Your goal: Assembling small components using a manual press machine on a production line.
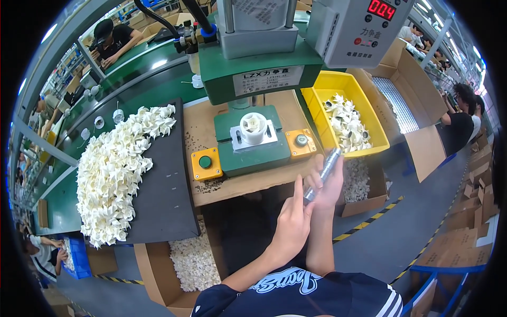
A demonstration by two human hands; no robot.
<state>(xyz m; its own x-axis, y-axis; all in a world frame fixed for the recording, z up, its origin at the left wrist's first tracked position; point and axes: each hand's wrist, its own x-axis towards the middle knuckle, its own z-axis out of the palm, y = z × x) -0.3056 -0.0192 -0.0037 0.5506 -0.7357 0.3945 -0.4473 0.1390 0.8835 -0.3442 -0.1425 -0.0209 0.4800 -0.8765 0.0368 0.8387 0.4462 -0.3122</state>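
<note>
My right hand (328, 186) holds a slim stack of silver metal rings (328, 168) slantwise, its fingers wrapped round it. At the stack's lower end, my left hand (293, 222) pinches with thumb and fingers. Ahead of both hands is a green press (253, 79); a white petal-shaped plastic part (253, 127) sits upright in the round holder on its base. A yellow box with a green button (205, 162) stands left of the base, another yellow button box (301, 140) right of it. To the right, a yellow bin (380, 134) holds white petal parts, some with metal rings.
White petal parts (113, 171) are heaped on a black board (169, 195) at left. Open cartons of white pieces (194, 264) stand below the bench, and a carton with shiny rows of metal (396, 103) is at far right. A green conveyor (60, 195) runs behind; co-workers (113, 42) sit farther off.
</note>
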